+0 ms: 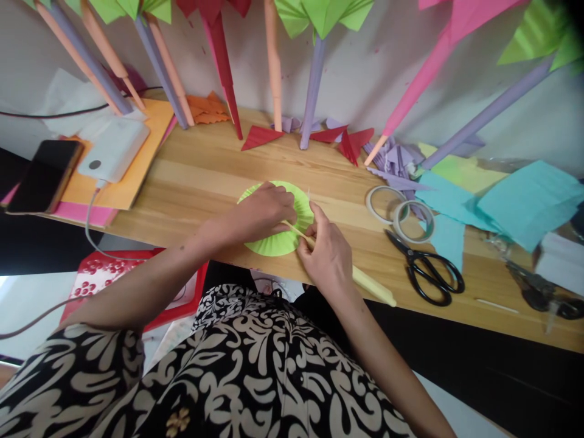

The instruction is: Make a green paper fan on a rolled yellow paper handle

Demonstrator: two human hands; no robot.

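Observation:
A bright green pleated paper disc lies on the wooden table under my hands. My right hand is closed around a pale yellow paper tube, whose thick end sticks out toward the table's front edge. The tube's thin end runs left across the disc to my left hand. My left fingers are bent and pinched on that thin end, though the fingertips are partly hidden. By my raised right index finger stands a small whitish sliver, too faint to name.
Black-handled scissors and two tape rolls lie at right, near turquoise paper. Several paper flowers on stems, one with a purple stem, lean along the wall. A power bank and phone lie left.

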